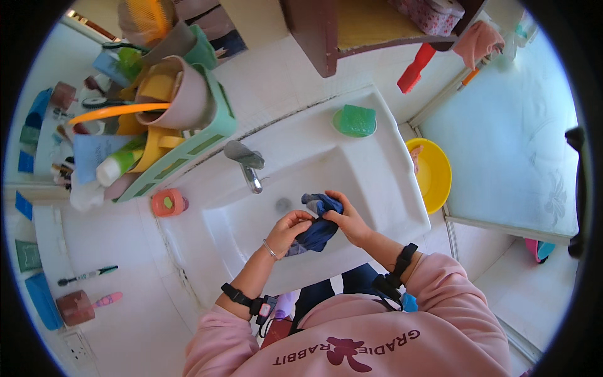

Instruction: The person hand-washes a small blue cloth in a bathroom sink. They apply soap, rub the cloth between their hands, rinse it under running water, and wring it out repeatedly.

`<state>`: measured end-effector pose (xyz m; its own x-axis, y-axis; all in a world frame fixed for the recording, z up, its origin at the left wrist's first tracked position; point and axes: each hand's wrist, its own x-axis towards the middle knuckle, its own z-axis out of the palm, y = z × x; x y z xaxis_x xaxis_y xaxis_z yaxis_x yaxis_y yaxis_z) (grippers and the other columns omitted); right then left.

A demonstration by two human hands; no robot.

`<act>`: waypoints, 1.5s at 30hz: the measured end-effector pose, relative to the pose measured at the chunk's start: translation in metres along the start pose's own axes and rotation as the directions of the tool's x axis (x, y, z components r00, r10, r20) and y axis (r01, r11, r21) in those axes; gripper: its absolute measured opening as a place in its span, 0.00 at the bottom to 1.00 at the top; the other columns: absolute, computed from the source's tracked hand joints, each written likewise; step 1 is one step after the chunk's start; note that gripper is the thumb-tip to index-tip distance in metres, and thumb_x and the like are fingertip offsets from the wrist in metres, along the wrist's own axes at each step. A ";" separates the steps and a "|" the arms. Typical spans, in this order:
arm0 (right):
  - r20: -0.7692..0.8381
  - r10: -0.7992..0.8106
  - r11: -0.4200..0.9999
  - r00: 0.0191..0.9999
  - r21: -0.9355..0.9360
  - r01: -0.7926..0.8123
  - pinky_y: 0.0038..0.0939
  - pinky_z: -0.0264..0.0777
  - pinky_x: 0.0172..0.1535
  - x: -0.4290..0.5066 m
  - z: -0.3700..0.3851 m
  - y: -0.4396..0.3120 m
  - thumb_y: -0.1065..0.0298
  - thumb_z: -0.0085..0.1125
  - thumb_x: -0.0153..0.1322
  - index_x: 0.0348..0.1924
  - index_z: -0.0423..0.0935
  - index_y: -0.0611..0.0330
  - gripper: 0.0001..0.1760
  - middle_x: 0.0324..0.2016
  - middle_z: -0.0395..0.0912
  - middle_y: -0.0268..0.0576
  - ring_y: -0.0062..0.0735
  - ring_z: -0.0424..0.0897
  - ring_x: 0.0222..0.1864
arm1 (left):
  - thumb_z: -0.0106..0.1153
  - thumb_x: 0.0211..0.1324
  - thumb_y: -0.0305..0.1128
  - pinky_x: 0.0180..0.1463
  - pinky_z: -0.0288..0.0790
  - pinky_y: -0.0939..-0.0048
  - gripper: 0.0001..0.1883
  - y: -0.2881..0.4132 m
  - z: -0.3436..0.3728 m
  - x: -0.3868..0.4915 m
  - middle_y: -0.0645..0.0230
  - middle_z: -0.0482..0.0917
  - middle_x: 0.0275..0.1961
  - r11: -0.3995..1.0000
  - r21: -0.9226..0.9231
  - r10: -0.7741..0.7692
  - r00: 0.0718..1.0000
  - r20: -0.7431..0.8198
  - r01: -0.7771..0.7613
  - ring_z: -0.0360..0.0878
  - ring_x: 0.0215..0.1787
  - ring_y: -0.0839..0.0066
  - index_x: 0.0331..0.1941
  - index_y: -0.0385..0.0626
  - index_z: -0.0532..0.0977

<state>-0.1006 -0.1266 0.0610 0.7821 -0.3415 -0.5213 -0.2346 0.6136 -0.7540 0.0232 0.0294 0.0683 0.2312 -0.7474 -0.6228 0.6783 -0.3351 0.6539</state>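
A bunched dark blue cloth (318, 234) with grey patches is held over the white ceramic washbasin (400, 198). My right hand (349, 218) grips its upper right part, thumb on top and fingers behind. On the left side, my left hand (288, 232) pinches the cloth between thumb and fingertips. The fabric is crumpled, so the kind of garment is unclear. Just beyond my hands is the chrome faucet (249, 169), with no water seen running from it. The drain (283, 204) shows in the basin floor.
Green soap (358, 120) lies on the basin's back right corner. A pink holder (168, 202) is at the left. A crowded green rack (221, 108) stands at the back left. A brown shelf (325, 47) overhangs the back. A yellow basin (431, 174) sits right of the sink.
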 end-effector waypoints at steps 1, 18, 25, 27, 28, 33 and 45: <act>0.004 0.052 0.998 0.999 -0.040 -0.052 0.29 0.65 0.54 0.001 0.002 -0.003 0.72 0.56 0.65 0.56 0.64 0.58 0.25 0.48 0.69 0.39 0.31 0.70 0.50 | 0.58 0.56 0.27 0.59 0.67 0.70 0.20 0.002 0.001 -0.007 0.69 0.73 0.52 0.992 0.099 0.074 0.996 0.047 -0.078 0.71 0.54 0.76 0.53 0.44 0.68; 0.028 -0.143 0.950 0.989 0.284 0.130 0.32 0.72 0.43 -0.011 0.014 -0.069 0.82 0.52 0.62 0.46 0.68 0.60 0.19 0.38 0.72 0.42 0.36 0.76 0.40 | 0.61 0.57 0.29 0.43 0.72 0.78 0.11 -0.010 -0.049 -0.102 0.69 0.79 0.36 0.916 0.223 0.397 0.828 -0.397 -0.332 0.76 0.36 0.81 0.41 0.38 0.75; -0.144 -0.025 0.953 0.989 0.297 0.067 0.37 0.75 0.43 -0.010 -0.012 -0.078 0.81 0.50 0.67 0.50 0.66 0.63 0.18 0.39 0.74 0.43 0.37 0.76 0.41 | 0.60 0.59 0.35 0.43 0.70 0.82 0.12 0.006 -0.079 -0.136 0.72 0.77 0.35 0.759 0.354 0.619 0.433 -0.655 -0.547 0.74 0.36 0.85 0.42 0.39 0.74; -0.229 -0.034 0.951 0.973 0.291 0.102 0.36 0.75 0.39 -0.009 -0.013 -0.086 0.76 0.55 0.68 0.48 0.67 0.61 0.15 0.40 0.74 0.42 0.34 0.77 0.41 | 0.60 0.60 0.36 0.43 0.70 0.82 0.13 0.002 -0.091 -0.141 0.73 0.76 0.36 0.736 0.287 0.581 0.355 -0.733 -0.613 0.74 0.36 0.85 0.43 0.40 0.74; -0.283 -0.053 0.959 0.958 0.254 0.128 0.36 0.74 0.39 -0.008 -0.013 -0.090 0.75 0.56 0.68 0.48 0.67 0.60 0.16 0.40 0.75 0.41 0.34 0.77 0.40 | 0.58 0.61 0.37 0.42 0.70 0.82 0.13 -0.001 -0.098 -0.143 0.74 0.75 0.36 0.729 0.201 0.536 0.363 -0.762 -0.654 0.73 0.35 0.86 0.43 0.42 0.73; -0.096 -0.185 0.962 0.978 0.187 0.201 0.29 0.72 0.42 -0.015 0.018 -0.103 0.71 0.61 0.68 0.45 0.71 0.59 0.14 0.35 0.75 0.35 0.26 0.77 0.38 | 0.63 0.56 0.37 0.44 0.72 0.76 0.16 -0.014 -0.115 -0.141 0.71 0.76 0.40 0.807 0.429 0.579 0.403 -0.708 -0.406 0.75 0.41 0.81 0.44 0.43 0.72; 0.417 -0.045 0.981 0.908 -0.155 0.120 0.25 0.71 0.49 -0.039 0.106 -0.111 0.79 0.51 0.70 0.57 0.68 0.61 0.21 0.42 0.77 0.40 0.25 0.76 0.44 | 0.69 0.49 0.36 0.47 0.72 0.77 0.26 0.050 -0.026 -0.112 0.66 0.79 0.44 0.698 0.642 0.520 0.840 -0.152 -0.316 0.77 0.42 0.79 0.51 0.38 0.73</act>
<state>-0.0441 -0.1061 0.2075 0.9613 -0.0401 -0.2725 -0.2261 0.4502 -0.8638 0.0490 0.1114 0.1600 0.6531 -0.7154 -0.2483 -0.0473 -0.3658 0.9295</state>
